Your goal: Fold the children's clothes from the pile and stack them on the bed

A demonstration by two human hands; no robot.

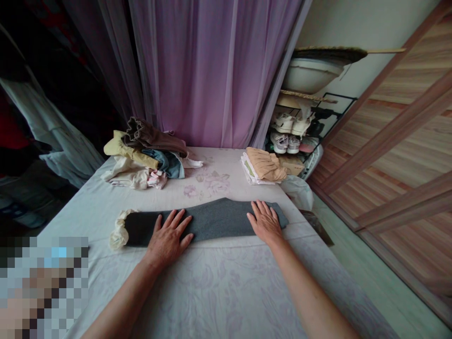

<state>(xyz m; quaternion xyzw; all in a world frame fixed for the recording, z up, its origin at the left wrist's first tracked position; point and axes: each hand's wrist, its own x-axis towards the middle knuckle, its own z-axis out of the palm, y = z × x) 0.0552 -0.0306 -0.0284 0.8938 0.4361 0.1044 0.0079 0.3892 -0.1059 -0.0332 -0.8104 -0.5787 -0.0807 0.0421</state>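
A pair of dark grey pants [219,219], folded lengthwise into a long strip, lies flat across the cloth-covered surface. Its left end carries a cream ruffled edge [120,230]; the fabric is darker there than on the right. My left hand [169,238] rests palm down on the darker part, fingers spread. Near the other end, my right hand [264,221] lies flat on the grey cloth with its fingers stretched out. Neither hand grips the fabric.
A loose pile of clothes [151,150] sits at the back left. Folded garments [264,167] are stacked at the back right. Beyond hangs a purple curtain [205,70]. A rack with shoes [289,127] and a white basin [310,75] stands by the wooden door [395,141]. The surface's cover [219,292] is pale and patterned.
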